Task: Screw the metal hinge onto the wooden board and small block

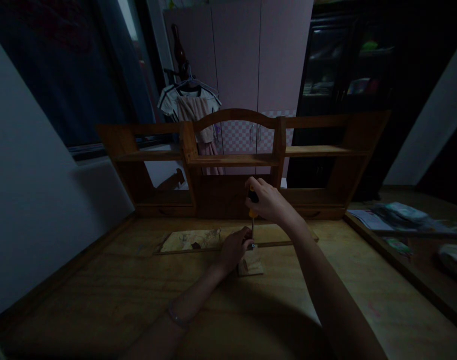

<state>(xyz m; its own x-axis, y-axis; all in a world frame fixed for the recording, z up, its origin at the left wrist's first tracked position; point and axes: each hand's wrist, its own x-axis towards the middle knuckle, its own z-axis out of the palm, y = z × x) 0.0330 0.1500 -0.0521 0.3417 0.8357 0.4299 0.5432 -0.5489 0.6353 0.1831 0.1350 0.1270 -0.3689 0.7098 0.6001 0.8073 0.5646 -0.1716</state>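
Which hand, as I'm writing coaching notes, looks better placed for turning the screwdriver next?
Right, I'd judge: the right hand grips the handle of the screwdriver, which stands nearly upright, while the left hand is low beside the tip, perhaps steadying something.

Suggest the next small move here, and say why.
Probably turn the black-and-orange screwdriver slightly: the right hand grips it, and its thin metal shaft points down beside the left hand, near the long, pale wooden board.
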